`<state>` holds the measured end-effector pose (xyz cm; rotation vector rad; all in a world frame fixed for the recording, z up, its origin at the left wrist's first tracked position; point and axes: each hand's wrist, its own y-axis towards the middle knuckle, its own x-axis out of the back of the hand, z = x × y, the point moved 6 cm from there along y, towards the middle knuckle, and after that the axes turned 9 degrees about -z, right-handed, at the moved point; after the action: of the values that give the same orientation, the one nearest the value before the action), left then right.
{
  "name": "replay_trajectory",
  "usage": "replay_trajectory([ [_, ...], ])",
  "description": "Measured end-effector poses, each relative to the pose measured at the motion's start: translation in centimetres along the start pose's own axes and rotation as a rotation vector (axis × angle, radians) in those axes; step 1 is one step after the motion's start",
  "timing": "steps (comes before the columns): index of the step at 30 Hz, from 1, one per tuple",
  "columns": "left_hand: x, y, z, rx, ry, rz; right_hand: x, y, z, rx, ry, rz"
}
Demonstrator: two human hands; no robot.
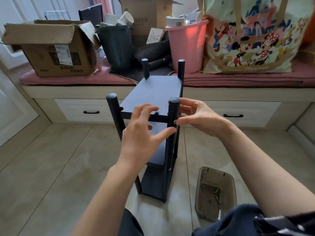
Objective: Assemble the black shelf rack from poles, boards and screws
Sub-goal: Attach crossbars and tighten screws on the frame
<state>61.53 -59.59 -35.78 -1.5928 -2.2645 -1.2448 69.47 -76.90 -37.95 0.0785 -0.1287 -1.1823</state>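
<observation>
The black shelf rack (158, 92) stands upright on the floor, with four poles and several boards. Its near right pole (173, 108) rises between my hands. A small metal screw (174, 121) sits in that pole's side at the top board's level. My right hand (199, 116) holds the thumb tip on this screw while its fingers curl around the far side of the pole. My left hand (143, 132) hovers in front of the top board with its fingers spread, and its thumb tip touches the same pole just below the screw.
A clear grey plastic bin (215, 193) with a few screws lies on the tile floor by my right knee. Behind the rack runs a cushioned bench (238, 79) with drawers, loaded with a cardboard box (54, 50), a dark bucket (117, 46), a pink bucket (186, 46) and a cartoon tote bag (252, 34).
</observation>
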Motion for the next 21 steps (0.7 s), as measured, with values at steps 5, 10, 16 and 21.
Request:
replay_trajectory([
  [5, -2.1, 1.1, 0.0, -0.053, -0.137, 0.243, -0.1, -0.1, 0.2, 0.016, -0.023, 0.035],
  [10, -2.1, 1.4, 0.2, -0.074, -0.176, 0.104, -0.2, -0.1, 0.5, 0.037, -0.039, 0.037],
  [16, -2.0, 1.4, 0.1, -0.089, -0.203, 0.055, -0.3, -0.5, 0.5, 0.004, -0.072, 0.092],
  [21, -2.0, 1.3, 0.0, -0.139, -0.203, 0.000, 0.8, -0.9, 0.2, -0.078, -0.029, 0.070],
])
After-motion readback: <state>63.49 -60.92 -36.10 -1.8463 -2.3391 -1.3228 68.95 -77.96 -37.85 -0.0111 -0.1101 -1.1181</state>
